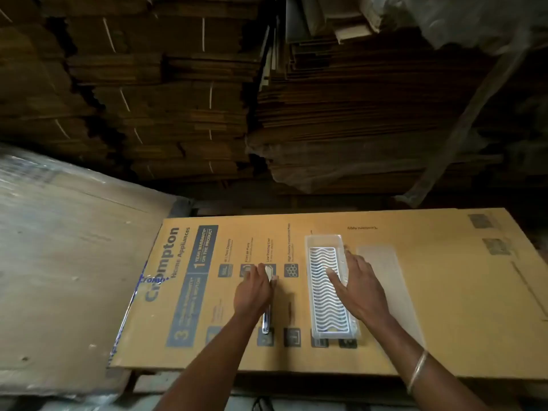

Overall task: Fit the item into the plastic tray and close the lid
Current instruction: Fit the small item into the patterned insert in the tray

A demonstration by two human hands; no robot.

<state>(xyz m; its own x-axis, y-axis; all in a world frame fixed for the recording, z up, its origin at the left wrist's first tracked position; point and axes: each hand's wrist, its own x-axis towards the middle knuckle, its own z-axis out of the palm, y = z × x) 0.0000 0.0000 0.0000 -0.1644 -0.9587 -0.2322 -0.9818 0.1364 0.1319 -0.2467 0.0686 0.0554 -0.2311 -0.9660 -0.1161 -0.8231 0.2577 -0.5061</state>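
A clear plastic tray lies lengthwise on a flattened cardboard box, with a white wavy-slotted insert inside it. My right hand rests flat on the insert and the tray's right rim, fingers spread. Right of the tray lies a flat translucent lid, partly covered by my right wrist. My left hand is closed around a long shiny metal item that lies on the cardboard left of the tray; its upper end shows between my fingers.
The printed cardboard sheet serves as the work surface. A plastic-wrapped board lies to the left. Tall stacks of flattened cartons fill the back. My right wrist carries a metal bangle.
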